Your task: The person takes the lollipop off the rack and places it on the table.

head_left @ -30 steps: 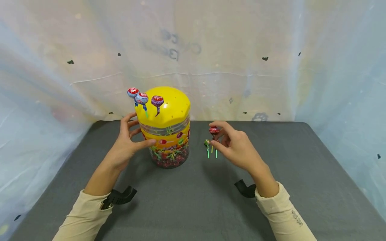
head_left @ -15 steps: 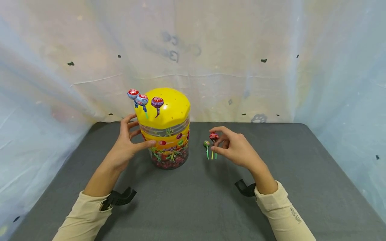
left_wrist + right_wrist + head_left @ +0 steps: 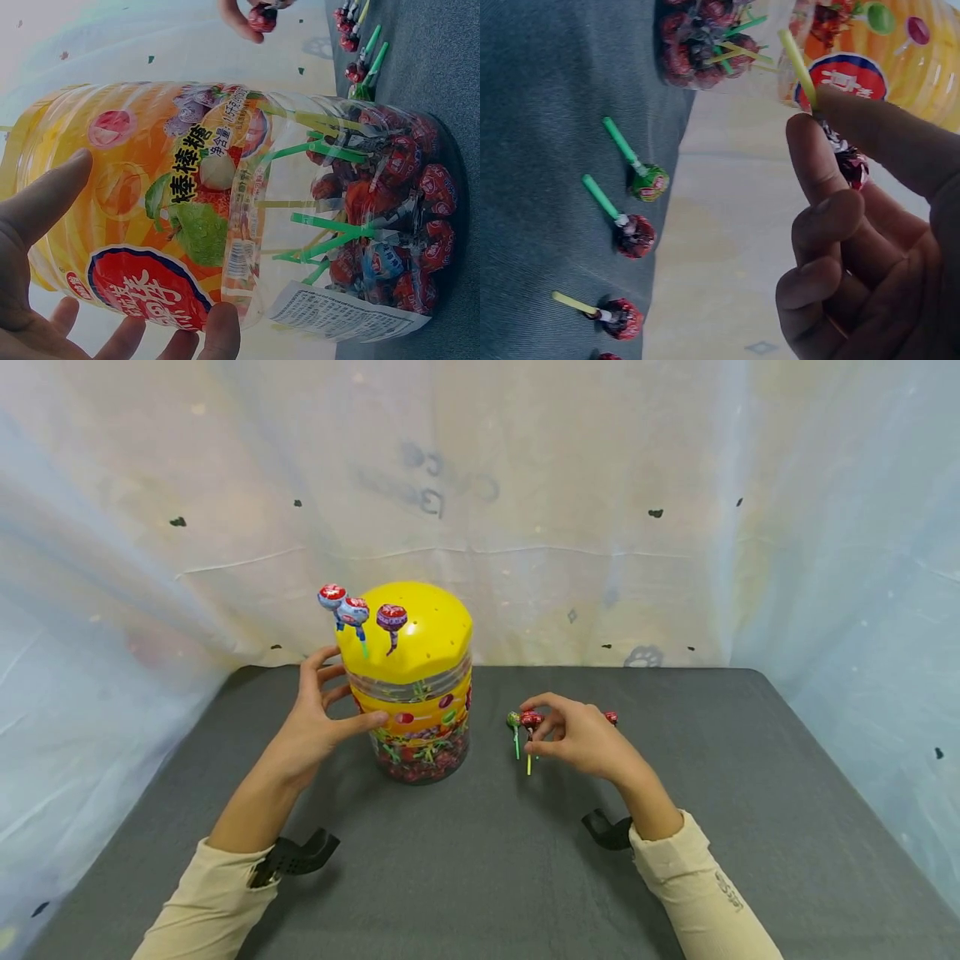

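In the head view, my left hand [image 3: 322,714] grips the side of a clear plastic candy jar [image 3: 420,756], thumb on its label and fingers round the far side. The jar stands upright under a yellow lid [image 3: 427,631]. Two blue lollipops [image 3: 353,609] and a purple lollipop [image 3: 392,617] stand in the lid at its left. To the right of the jar, my right hand [image 3: 581,739] pinches a red lollipop with a yellow stick [image 3: 800,69] between thumb and forefinger. The right wrist view shows its wrapped head [image 3: 853,166] partly behind the fingers.
On the grey table [image 3: 465,877] lie a green lollipop [image 3: 649,183] and, in a row beside it, red lollipops [image 3: 635,236], some hidden by my right hand in the head view. Many lollipops fill the jar's bottom. A pale curtain [image 3: 525,510] hangs behind the table.
My right hand has come down and slightly nearer with the red lollipop. Another red lollipop now shows beyond that hand's knuckles. My left hand stays on the jar.
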The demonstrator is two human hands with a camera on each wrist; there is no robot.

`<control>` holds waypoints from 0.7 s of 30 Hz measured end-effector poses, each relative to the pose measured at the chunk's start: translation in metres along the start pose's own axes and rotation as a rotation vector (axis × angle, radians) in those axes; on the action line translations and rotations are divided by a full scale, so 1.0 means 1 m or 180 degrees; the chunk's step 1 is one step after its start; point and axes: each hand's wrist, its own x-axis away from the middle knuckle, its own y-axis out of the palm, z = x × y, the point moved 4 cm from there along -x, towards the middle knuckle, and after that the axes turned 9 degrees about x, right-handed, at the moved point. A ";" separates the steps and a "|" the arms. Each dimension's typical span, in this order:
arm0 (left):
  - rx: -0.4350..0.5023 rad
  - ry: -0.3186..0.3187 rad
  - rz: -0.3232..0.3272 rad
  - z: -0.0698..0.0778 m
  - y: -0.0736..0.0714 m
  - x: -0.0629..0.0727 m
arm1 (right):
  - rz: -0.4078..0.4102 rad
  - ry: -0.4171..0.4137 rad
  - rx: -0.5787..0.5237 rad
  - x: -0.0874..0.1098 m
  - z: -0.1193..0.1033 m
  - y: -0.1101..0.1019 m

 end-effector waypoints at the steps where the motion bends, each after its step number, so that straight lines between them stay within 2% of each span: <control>1: -0.0001 0.0002 0.0000 0.000 0.000 0.000 | -0.0014 0.0013 0.0018 -0.001 0.002 0.001; 5: 0.0000 0.0009 0.0001 0.001 0.001 0.000 | -0.0042 0.0046 0.0128 -0.003 0.006 0.007; 21: -0.0002 0.0013 -0.0010 0.001 0.001 0.000 | -0.0342 0.0106 0.0145 -0.008 0.021 0.031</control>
